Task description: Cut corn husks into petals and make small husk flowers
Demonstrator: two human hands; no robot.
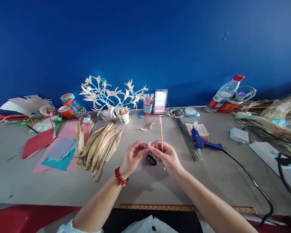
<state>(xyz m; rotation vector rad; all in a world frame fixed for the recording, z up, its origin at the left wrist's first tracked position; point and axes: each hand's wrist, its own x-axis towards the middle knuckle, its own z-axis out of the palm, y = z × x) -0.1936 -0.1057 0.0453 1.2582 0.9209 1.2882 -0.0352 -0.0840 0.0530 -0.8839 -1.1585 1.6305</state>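
Note:
Over the middle of the table, my left hand (135,156) pinches a small pale piece of husk (149,144) between thumb and fingertips. My right hand (167,156) meets it there, its thumb and forefinger at the same piece. A thin light wooden stick (161,131) stands up through the fingers of my right hand, gripped by them. Below the hands lies a black oval loop (151,160), partly covered, so its kind is unclear. Curled husk scraps (152,125) lie just beyond. Dried corn husks (99,149) are spread to the left.
Husk flowers on blue stems (111,94) stand in a white cup (123,117). Coloured paper (59,152) lies left. Rightward are thin wires (188,139), a blue glue gun (206,143) with a black cord, a white box (239,135) and a tilted bottle (224,94).

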